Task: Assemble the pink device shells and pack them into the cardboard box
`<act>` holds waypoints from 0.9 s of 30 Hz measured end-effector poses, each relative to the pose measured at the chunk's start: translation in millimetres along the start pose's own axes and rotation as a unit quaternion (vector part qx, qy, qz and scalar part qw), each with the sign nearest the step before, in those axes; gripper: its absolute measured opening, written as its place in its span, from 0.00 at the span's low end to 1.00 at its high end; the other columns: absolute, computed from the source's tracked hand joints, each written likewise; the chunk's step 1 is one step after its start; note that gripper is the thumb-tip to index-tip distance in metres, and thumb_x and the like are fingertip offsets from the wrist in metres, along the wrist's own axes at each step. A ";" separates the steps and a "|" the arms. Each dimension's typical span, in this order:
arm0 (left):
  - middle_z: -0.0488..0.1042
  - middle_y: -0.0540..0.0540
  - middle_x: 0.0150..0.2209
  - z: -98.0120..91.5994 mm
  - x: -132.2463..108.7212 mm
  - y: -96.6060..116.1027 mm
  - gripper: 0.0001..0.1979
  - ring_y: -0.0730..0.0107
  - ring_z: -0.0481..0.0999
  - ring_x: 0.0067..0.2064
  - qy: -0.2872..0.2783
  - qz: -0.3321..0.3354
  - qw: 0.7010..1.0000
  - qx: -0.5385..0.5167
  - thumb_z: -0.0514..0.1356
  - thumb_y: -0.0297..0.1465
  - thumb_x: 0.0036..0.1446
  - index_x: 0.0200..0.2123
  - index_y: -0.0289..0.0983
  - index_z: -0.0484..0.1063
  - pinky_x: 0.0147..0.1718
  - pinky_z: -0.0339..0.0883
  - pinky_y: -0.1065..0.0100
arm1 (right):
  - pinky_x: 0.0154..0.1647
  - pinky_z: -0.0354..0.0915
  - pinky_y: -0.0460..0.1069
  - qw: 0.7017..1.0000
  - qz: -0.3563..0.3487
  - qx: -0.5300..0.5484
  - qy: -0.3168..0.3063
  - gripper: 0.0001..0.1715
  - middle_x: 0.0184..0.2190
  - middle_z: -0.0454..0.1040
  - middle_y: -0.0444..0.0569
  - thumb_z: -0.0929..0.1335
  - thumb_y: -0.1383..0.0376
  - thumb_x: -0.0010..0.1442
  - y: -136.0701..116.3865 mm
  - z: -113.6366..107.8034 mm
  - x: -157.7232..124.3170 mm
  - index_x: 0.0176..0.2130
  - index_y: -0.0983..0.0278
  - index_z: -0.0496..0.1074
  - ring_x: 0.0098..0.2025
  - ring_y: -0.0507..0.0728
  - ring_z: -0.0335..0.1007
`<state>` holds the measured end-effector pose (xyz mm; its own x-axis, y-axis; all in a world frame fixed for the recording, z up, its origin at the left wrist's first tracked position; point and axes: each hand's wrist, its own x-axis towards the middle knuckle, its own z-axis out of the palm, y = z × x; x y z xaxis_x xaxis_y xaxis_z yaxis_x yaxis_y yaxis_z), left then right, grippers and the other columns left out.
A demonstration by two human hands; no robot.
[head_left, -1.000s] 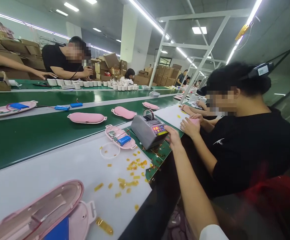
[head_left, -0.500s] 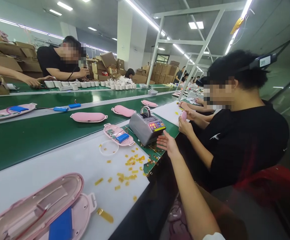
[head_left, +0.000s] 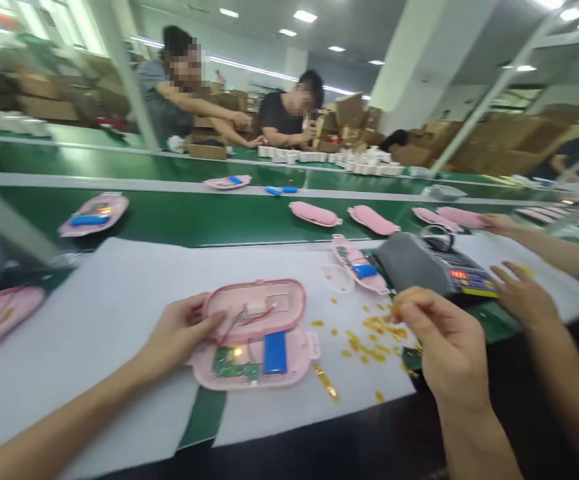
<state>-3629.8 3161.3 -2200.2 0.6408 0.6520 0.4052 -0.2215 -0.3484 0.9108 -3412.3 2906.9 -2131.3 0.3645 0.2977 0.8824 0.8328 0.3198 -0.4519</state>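
Observation:
My left hand [head_left: 186, 330] grips the left end of a pink plastic shell half [head_left: 296, 293], thumb on its inner side. This half is tilted up behind a matching open half [head_left: 296, 370] on the white sheet. Inside the lower half are a green circuit board [head_left: 236, 367] and a blue battery [head_left: 275, 353]; thin wires show in the raised half. My right hand [head_left: 449, 347] is pinched closed in front of the grey tape dispenser [head_left: 414, 267]. Something yellowish shows at its fingertips, too blurred to name. Below and left of it lie scattered yellow tape pieces [head_left: 369, 343].
A co-worker's hand [head_left: 526, 297] is beside the dispenser's right side. Another open shell with a battery [head_left: 359, 263] lies left of the dispenser. Closed pink shells [head_left: 314, 213] rest on the green belt [head_left: 169, 217]. A longer tape strip [head_left: 325, 383] lies near the front edge.
The view has swung left. My right hand has drawn back from the dispenser front and closed into a pinch. My left hand has come into view, holding the upper shell half.

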 end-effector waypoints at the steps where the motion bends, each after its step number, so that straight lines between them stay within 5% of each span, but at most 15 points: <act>1: 0.78 0.43 0.34 -4.2 -3.1 -3.2 0.29 0.58 0.77 0.36 -0.009 -0.009 0.999 -0.034 0.69 0.48 0.46 0.42 0.31 0.73 0.31 0.73 0.66 | 0.29 0.61 0.47 0.994 -0.051 -0.023 -0.096 0.11 0.25 0.68 0.44 0.68 0.61 0.62 -14.7 26.2 4.0 0.28 0.62 0.71 0.29 0.51 0.64; 3: 0.79 0.42 0.36 -6.0 -2.4 -6.5 0.27 0.57 0.78 0.36 -0.036 -0.009 0.995 -0.092 0.70 0.44 0.46 0.44 0.31 0.73 0.32 0.73 0.65 | 0.30 0.59 0.47 0.954 -0.134 -0.069 -0.258 0.11 0.27 0.67 0.44 0.65 0.63 0.65 -37.2 79.7 13.0 0.30 0.62 0.72 0.29 0.51 0.62; 5: 0.79 0.42 0.36 -3.6 1.4 -7.2 0.24 0.59 0.79 0.35 -0.051 0.001 0.991 -0.123 0.69 0.41 0.48 0.44 0.32 0.73 0.32 0.74 0.65 | 0.31 0.57 0.46 0.904 -0.195 -0.135 -0.356 0.11 0.29 0.66 0.44 0.64 0.65 0.66 -46.4 125.3 21.7 0.32 0.62 0.72 0.29 0.50 0.61; 8: 0.79 0.43 0.34 -0.8 4.2 -7.5 0.18 0.62 0.79 0.34 -0.074 0.018 0.984 -0.161 0.66 0.36 0.51 0.43 0.32 0.74 0.32 0.73 0.67 | 0.30 0.54 0.46 0.834 -0.241 -0.258 -0.424 0.10 0.31 0.63 0.43 0.64 0.66 0.67 -42.1 164.5 29.8 0.33 0.63 0.70 0.28 0.49 0.58; 12: 0.79 0.45 0.35 -3.3 4.0 -10.4 0.12 0.63 0.79 0.37 -0.093 0.057 0.979 -0.172 0.63 0.34 0.54 0.40 0.33 0.76 0.33 0.73 0.70 | 0.29 0.51 0.46 0.785 -0.254 -0.356 -0.439 0.10 0.31 0.62 0.43 0.64 0.66 0.67 -33.5 176.4 28.9 0.34 0.62 0.71 0.30 0.50 0.59; 17: 0.79 0.43 0.35 -5.0 4.0 -16.1 0.13 0.62 0.79 0.36 -0.095 0.073 0.980 -0.159 0.60 0.35 0.56 0.40 0.32 0.75 0.32 0.73 0.69 | 0.27 0.50 0.48 0.781 -0.308 -0.384 -0.383 0.12 0.29 0.64 0.44 0.66 0.64 0.65 -25.3 180.6 18.2 0.29 0.63 0.69 0.30 0.51 0.59; 23: 0.78 0.43 0.35 -6.3 0.5 -15.7 0.14 0.59 0.79 0.38 -0.097 0.068 0.984 -0.130 0.60 0.35 0.55 0.42 0.32 0.74 0.32 0.73 0.67 | 0.27 0.53 0.48 0.847 -0.238 -0.394 -0.267 0.15 0.31 0.68 0.47 0.75 0.56 0.51 -32.4 181.0 28.6 0.28 0.61 0.70 0.34 0.56 0.65; 27: 0.77 0.44 0.35 -7.3 -4.8 -14.8 0.13 0.62 0.78 0.37 -0.075 0.083 0.984 -0.140 0.59 0.34 0.55 0.42 0.33 0.71 0.32 0.72 0.67 | 0.32 0.57 0.48 0.832 -0.146 -0.354 -0.402 0.07 0.33 0.75 0.45 0.71 0.59 0.55 -40.4 173.8 50.7 0.33 0.59 0.75 0.37 0.57 0.68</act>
<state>-3635.0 3168.2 -2215.1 0.6757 0.4880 0.5525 -0.5122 -0.2282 0.8280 -3499.9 3065.4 -2091.2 -0.0553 0.8968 0.4389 0.9773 -0.0413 0.2076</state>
